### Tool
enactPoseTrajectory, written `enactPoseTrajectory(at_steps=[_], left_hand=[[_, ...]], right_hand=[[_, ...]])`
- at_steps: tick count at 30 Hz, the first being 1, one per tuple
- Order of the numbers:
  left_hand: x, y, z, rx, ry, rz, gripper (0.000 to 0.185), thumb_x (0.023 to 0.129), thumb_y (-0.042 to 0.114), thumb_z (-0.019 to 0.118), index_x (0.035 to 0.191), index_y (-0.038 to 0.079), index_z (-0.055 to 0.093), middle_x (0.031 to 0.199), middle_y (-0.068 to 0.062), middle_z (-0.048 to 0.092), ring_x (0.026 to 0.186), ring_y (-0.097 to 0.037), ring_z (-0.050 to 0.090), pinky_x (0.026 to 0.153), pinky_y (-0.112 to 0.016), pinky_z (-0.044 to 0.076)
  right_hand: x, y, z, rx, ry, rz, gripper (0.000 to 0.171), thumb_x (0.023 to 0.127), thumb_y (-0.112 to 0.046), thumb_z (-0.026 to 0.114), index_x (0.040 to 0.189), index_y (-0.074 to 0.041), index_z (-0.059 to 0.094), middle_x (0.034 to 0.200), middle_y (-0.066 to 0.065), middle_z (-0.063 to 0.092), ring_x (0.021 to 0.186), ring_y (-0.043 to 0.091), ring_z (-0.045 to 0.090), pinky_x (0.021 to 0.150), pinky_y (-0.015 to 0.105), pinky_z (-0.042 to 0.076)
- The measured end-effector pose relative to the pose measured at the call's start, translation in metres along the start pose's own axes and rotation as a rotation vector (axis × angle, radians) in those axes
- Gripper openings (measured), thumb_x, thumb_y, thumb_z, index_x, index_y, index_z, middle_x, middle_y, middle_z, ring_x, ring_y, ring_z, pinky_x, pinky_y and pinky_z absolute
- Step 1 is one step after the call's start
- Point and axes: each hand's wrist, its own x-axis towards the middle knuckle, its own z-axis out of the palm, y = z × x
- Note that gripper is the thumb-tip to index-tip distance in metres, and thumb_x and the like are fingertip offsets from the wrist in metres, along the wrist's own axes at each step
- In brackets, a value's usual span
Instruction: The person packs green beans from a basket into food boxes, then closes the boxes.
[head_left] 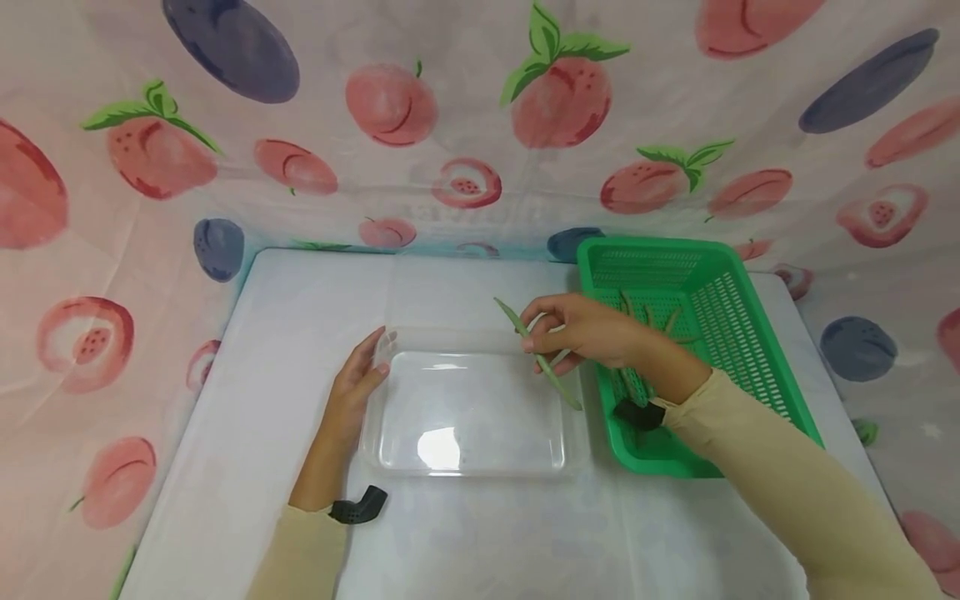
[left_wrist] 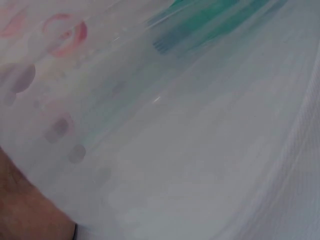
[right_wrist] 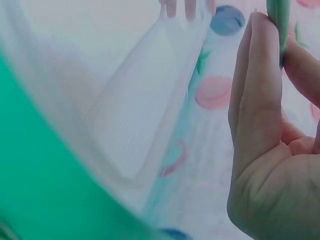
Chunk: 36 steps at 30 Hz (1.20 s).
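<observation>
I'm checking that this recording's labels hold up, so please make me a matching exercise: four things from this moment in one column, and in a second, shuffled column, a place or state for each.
Things:
1. green pod
2. clear container
3. green basket
4. left hand

Places and states:
A. with several loose pods inside
B. pinched by the right hand
C. gripping the clear container's left end
D. see-through, resting beside the green basket

Pairs: 1-B, 2-D, 3-A, 4-C

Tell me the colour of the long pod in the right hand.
The pod is green, showing best in the head view.
</observation>
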Motion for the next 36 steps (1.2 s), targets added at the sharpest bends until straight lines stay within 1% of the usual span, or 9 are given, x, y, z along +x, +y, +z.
enactPoseTrajectory(at_steps=[4, 12, 17, 22, 26, 32, 36], left_hand=[[0.000, 0.000, 0.000, -0.004, 0.003, -0.006, 0.057, 0.106, 0.025, 0.053, 0.159, 0.025, 0.035, 0.161, -0.001, 0.042, 0.134, -0.031, 0.054, 0.093, -0.036, 0.060], [0.000, 0.000, 0.000, 0.012, 0.010, -0.003, 0.057, 0.106, 0.027, 0.054, 0.159, 0.026, 0.035, 0.160, 0.001, 0.043, 0.136, -0.031, 0.053, 0.095, -0.037, 0.059], [0.000, -0.001, -0.001, 0.017, 0.011, -0.011, 0.057, 0.106, 0.026, 0.053, 0.159, 0.026, 0.034, 0.161, 0.000, 0.043, 0.136, -0.031, 0.053, 0.095, -0.039, 0.059], [0.000, 0.000, 0.000, 0.032, 0.010, -0.006, 0.056, 0.106, 0.030, 0.053, 0.159, 0.030, 0.035, 0.161, -0.002, 0.043, 0.135, -0.032, 0.055, 0.095, -0.044, 0.059], [0.001, 0.001, 0.000, 0.047, 0.018, -0.006, 0.055, 0.106, 0.033, 0.053, 0.158, 0.033, 0.037, 0.161, 0.002, 0.043, 0.136, -0.031, 0.054, 0.096, -0.046, 0.058], [0.001, 0.002, -0.001, 0.035, 0.008, -0.009, 0.055, 0.106, 0.029, 0.053, 0.159, 0.030, 0.036, 0.160, -0.002, 0.043, 0.134, -0.033, 0.053, 0.095, -0.042, 0.059], [0.001, 0.001, -0.001, 0.035, 0.011, -0.004, 0.055, 0.106, 0.028, 0.053, 0.159, 0.028, 0.036, 0.163, 0.000, 0.040, 0.140, -0.030, 0.049, 0.098, -0.035, 0.056]], right_hand=[[0.008, -0.006, 0.012, -0.016, -0.028, 0.006, 0.032, 0.095, -0.018, 0.074, 0.121, -0.007, 0.059, 0.092, 0.007, 0.072, 0.083, 0.024, 0.073, 0.067, 0.038, 0.063], [0.021, -0.013, 0.031, -0.055, -0.066, 0.017, 0.030, 0.094, -0.018, 0.074, 0.120, -0.010, 0.061, 0.097, 0.009, 0.070, 0.087, 0.022, 0.070, 0.069, 0.039, 0.064], [0.027, -0.014, 0.038, -0.053, -0.076, 0.019, 0.030, 0.094, -0.018, 0.075, 0.120, -0.010, 0.062, 0.098, 0.011, 0.070, 0.085, 0.022, 0.071, 0.069, 0.040, 0.064], [0.030, -0.015, 0.042, -0.060, -0.084, 0.021, 0.032, 0.093, -0.018, 0.076, 0.121, -0.010, 0.061, 0.102, 0.012, 0.069, 0.089, 0.023, 0.070, 0.071, 0.041, 0.064], [0.032, -0.016, 0.044, -0.063, -0.088, 0.028, 0.033, 0.093, -0.018, 0.076, 0.122, -0.010, 0.061, 0.102, 0.010, 0.068, 0.092, 0.023, 0.070, 0.072, 0.041, 0.064], [0.032, -0.016, 0.046, -0.053, -0.092, 0.035, 0.033, 0.093, -0.017, 0.076, 0.122, -0.010, 0.061, 0.101, 0.010, 0.068, 0.090, 0.023, 0.071, 0.071, 0.041, 0.064], [0.033, -0.016, 0.047, -0.046, -0.102, 0.027, 0.033, 0.092, -0.017, 0.076, 0.121, -0.010, 0.061, 0.101, 0.011, 0.067, 0.090, 0.022, 0.071, 0.072, 0.042, 0.064]])
